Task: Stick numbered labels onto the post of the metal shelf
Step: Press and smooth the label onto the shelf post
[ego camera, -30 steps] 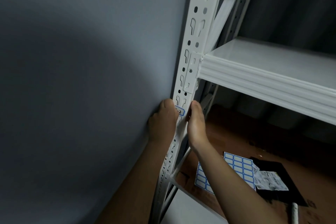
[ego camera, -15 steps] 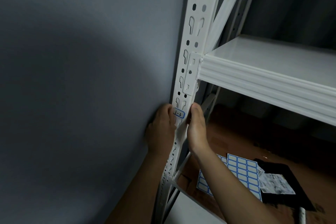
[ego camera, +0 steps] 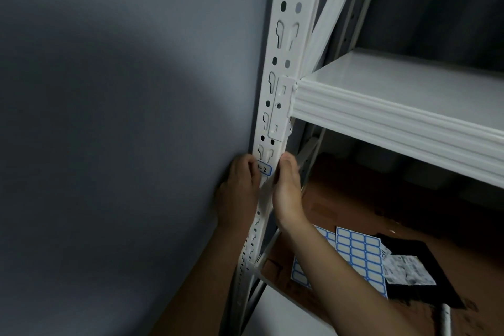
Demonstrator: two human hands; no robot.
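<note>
A: In the head view, where does the label sit?

B: On the front face of the white post, just under a pair of keyhole slots and below the bracket of the shelf. It has a blue border and handwriting that looks like "1-2".

A: And the fingers?

B: The left hand wraps the post's left edge, its thumb touching the label's left end. The right hand grips the post's right edge, thumb tip just beside the label's right end. So the label lies between the two thumbs, both hands curled round the post.

A: Anything lower down?

B: Blue-bordered label sheets lie on the brown floor, beside a printed paper on a black sheet.
</note>
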